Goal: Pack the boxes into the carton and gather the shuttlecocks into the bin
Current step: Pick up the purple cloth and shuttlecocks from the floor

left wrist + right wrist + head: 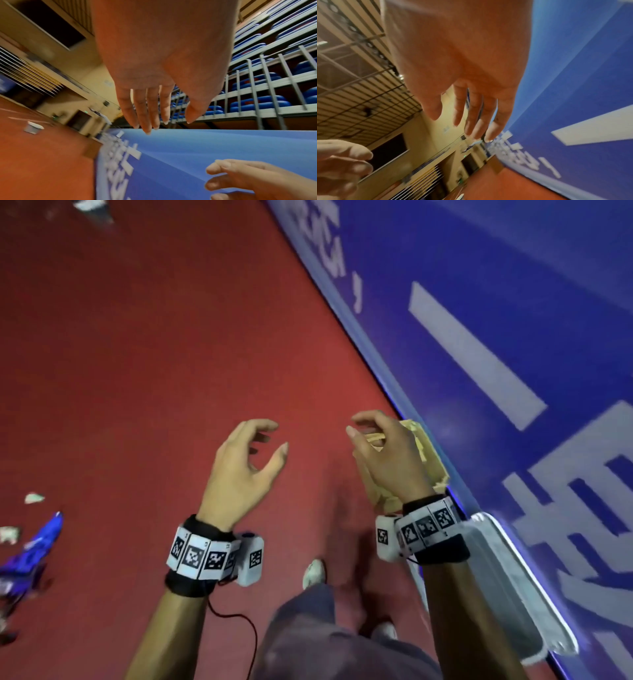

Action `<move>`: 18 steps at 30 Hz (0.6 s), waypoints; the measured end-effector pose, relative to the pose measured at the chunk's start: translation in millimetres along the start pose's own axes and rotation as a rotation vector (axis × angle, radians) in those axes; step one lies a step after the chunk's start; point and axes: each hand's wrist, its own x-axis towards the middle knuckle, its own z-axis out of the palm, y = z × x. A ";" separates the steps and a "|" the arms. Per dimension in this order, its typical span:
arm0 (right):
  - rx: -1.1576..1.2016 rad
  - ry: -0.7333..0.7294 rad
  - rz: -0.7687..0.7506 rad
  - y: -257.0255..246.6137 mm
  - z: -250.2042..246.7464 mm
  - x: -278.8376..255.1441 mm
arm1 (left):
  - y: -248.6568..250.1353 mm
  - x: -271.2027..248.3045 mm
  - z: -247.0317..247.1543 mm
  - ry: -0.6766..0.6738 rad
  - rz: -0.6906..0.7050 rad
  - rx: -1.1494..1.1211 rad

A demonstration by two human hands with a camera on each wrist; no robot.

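Note:
Both my hands hover empty above the red floor. My left hand (pixel 270 440) has its fingers loosely curled round nothing; in the left wrist view the left hand (pixel 164 121) shows its fingers nearly straight. My right hand (pixel 359 429) hangs relaxed over a brown carton (pixel 428 453) that stands against the blue banner, and my right hand (pixel 453 124) is empty there too. A white bin (pixel 513 594) sits on the floor behind my right wrist. Blurred blue boxes (pixel 30 546) and white shuttlecocks (pixel 34 498) lie at the far left.
A blue banner (pixel 513 337) with white lettering walls off the right side. More white scraps (pixel 92 207) lie at the top left. My shoes (pixel 313 571) stand below the hands. A white tub (pixel 33 127) stands far off on the floor, and railed blue seats (pixel 257 101) rise behind the banner.

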 end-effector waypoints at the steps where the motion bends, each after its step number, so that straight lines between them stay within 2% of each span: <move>1: 0.013 -0.050 -0.044 -11.2 25.4 1.9 | -17.2 -13.8 -22.6 0.049 -0.050 0.018; 6: 0.040 -0.340 -0.145 -70.5 165.1 12.8 | -101.1 -80.4 -125.9 0.255 -0.238 0.112; 11: 0.089 -0.532 -0.269 -148.3 333.4 14.6 | -186.9 -156.0 -241.8 0.427 -0.390 0.236; 15: 0.159 -0.690 -0.332 -215.8 471.6 -11.1 | -239.6 -226.9 -339.9 0.542 -0.554 0.351; 18: 0.190 -0.840 -0.385 -256.6 555.5 -40.5 | -265.3 -277.1 -392.5 0.607 -0.678 0.423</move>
